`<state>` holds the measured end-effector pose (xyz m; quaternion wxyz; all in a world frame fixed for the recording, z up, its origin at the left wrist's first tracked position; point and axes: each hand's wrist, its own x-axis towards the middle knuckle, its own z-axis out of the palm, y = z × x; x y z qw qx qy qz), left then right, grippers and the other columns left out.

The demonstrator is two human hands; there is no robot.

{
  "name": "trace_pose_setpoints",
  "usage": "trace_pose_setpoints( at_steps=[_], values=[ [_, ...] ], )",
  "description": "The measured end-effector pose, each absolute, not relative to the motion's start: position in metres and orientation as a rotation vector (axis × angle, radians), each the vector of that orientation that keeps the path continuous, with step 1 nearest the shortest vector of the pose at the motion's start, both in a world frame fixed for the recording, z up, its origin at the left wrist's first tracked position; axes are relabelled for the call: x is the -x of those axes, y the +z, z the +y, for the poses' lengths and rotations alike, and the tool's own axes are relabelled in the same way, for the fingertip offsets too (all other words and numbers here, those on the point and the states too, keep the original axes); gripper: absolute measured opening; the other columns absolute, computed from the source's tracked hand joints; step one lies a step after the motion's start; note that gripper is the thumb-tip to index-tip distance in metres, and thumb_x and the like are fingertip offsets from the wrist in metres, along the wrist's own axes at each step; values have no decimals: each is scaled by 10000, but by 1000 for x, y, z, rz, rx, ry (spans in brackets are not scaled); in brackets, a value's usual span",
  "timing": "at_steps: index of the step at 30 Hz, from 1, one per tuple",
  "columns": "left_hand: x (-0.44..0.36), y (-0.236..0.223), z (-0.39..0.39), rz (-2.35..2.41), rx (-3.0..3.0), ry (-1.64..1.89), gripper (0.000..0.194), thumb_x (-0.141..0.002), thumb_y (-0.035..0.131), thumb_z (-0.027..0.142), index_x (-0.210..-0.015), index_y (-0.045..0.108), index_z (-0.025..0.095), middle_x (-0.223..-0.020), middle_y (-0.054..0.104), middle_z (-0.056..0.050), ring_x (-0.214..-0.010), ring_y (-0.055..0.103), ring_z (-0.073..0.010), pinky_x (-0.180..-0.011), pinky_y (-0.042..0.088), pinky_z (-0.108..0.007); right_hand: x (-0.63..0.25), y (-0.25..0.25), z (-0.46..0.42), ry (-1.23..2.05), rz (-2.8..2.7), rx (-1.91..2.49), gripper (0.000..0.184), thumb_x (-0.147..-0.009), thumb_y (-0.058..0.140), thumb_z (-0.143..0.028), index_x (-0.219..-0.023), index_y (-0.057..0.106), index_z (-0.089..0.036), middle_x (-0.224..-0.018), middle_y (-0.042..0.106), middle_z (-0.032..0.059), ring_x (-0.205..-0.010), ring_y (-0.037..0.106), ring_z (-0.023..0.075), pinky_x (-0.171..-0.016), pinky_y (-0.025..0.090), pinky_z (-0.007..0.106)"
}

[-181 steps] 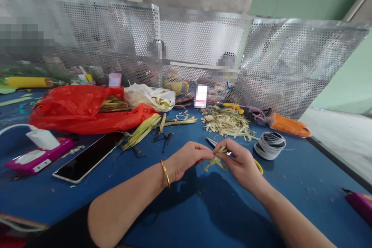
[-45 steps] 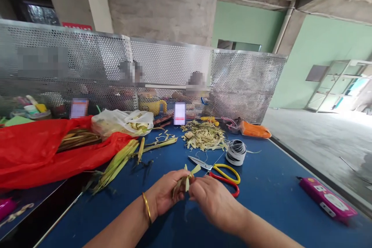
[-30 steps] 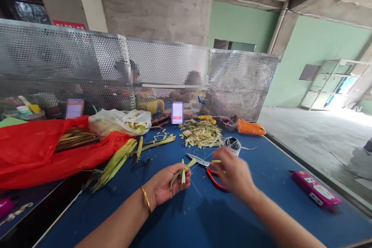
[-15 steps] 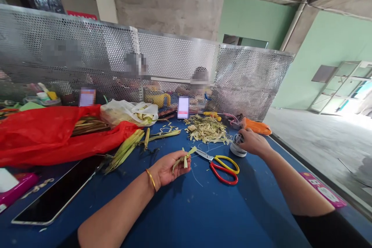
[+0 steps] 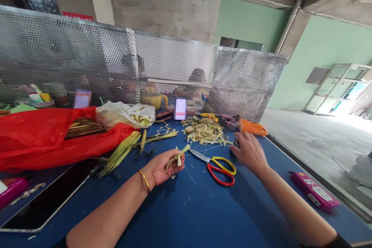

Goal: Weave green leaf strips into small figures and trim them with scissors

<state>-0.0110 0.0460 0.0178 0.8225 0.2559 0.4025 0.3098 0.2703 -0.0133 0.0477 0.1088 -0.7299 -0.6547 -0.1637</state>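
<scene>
My left hand (image 5: 166, 166) is closed on a small bundle of pale green corn husk strips (image 5: 178, 159), its loose ends sticking out past the fingertips. On the right, my right hand (image 5: 250, 153) has its fingers spread over a small round container (image 5: 236, 143), which it mostly hides; only a dark part shows. Between the hands lie scissors (image 5: 216, 164) with one yellow and one red handle, blades toward the left hand. A thin thread (image 5: 190, 175) runs on the blue table beside the left hand.
A heap of husk shreds (image 5: 205, 130) lies beyond the scissors. To the left are husk leaves (image 5: 122, 151), a red plastic bag (image 5: 52, 135), a white bag (image 5: 124, 113) and a dark-screened tablet (image 5: 49, 197). A purple box (image 5: 315, 190) lies right; a perforated metal screen (image 5: 174, 54) stands behind.
My right hand's fingers have loosened from around the white container and spread, with the hand now covering most of it. My left hand keeps its husk bundle. The view has shifted slightly.
</scene>
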Motion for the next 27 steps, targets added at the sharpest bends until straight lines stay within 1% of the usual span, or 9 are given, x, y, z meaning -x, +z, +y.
trace_pose_setpoints(
  at_steps=[3, 7, 12, 15, 17, 19, 22, 25, 27],
  values=[
    [12, 17, 47, 852, -541, 665, 109, -858, 522, 132, -770, 568, 87, -617, 639, -47, -478, 607, -103, -493, 554, -212, -247, 26, -30, -12, -2266, 1987, 488, -785, 570, -223, -1259, 486, -143, -1111, 617, 137, -1028, 569, 256, -863, 419, 333],
    [12, 15, 48, 846, -549, 668, 102, -851, 535, 137, -767, 569, 90, -614, 638, -41, -476, 605, -99, -496, 552, -207, -228, 7, -35, 67, -2239, 2101, 559, -747, 455, -47, -1306, 449, -78, -1134, 601, 192, -1057, 569, 274, -874, 413, 349],
    [13, 15, 49, 844, -558, 687, 69, -811, 589, 121, -749, 570, 97, -619, 635, -35, -477, 607, -100, -504, 550, -200, -233, 13, -39, 146, -2227, 2188, 666, -646, 508, -32, -1305, 480, -128, -1000, 664, 166, -913, 633, 287, -731, 448, 325],
    [12, 16, 47, 833, -555, 703, 72, -802, 596, 119, -736, 579, 96, -611, 632, -34, -474, 606, -102, -494, 544, -197, -245, 17, -52, 274, -2161, 2207, 568, -675, 537, -92, -1233, 556, -195, -936, 696, 109, -864, 648, 259, -665, 454, 288],
    [12, 17, 45, 826, -548, 713, 85, -800, 594, 122, -721, 587, 92, -600, 630, -37, -476, 607, -106, -499, 544, -199, -252, 21, -63, 569, -1961, 2117, 482, -691, 595, -165, -1168, 607, -233, -911, 693, 58, -830, 641, 225, -651, 461, 267],
    [11, 16, 43, 822, -541, 725, 102, -800, 590, 125, -706, 593, 88, -589, 628, -41, -474, 605, -108, -505, 544, -201, -257, 27, -75, 960, -1686, 2037, 405, -738, 629, -318, -1133, 625, -228, -758, 647, 8, -617, 600, 159, -532, 453, 240],
    [10, 16, 43, 818, -536, 744, 110, -800, 588, 130, -696, 597, 93, -583, 627, -38, -468, 598, -104, -507, 543, -199, -258, 37, -91, 1299, -1268, 1911, 510, -699, 690, -520, -1103, 624, -215, -609, 518, -52, -411, 449, 78, -422, 434, 223],
    [10, 15, 44, 816, -538, 745, 107, -797, 589, 127, -695, 597, 97, -584, 625, -35, -467, 595, -105, -501, 543, -202, -254, 43, -101, 1465, -1033, 1645, 578, -607, 768, -574, -1037, 636, -210, -688, 569, -28, -538, 554, 95, -601, 522, 253],
    [10, 16, 43, 815, -544, 740, 110, -800, 583, 124, -695, 597, 96, -585, 623, -37, -470, 594, -104, -498, 542, -200, -249, 44, -103, 1569, -969, 1501, 563, -611, 767, -586, -995, 642, -194, -745, 611, 2, -624, 604, 119, -680, 521, 266]
  ],
)
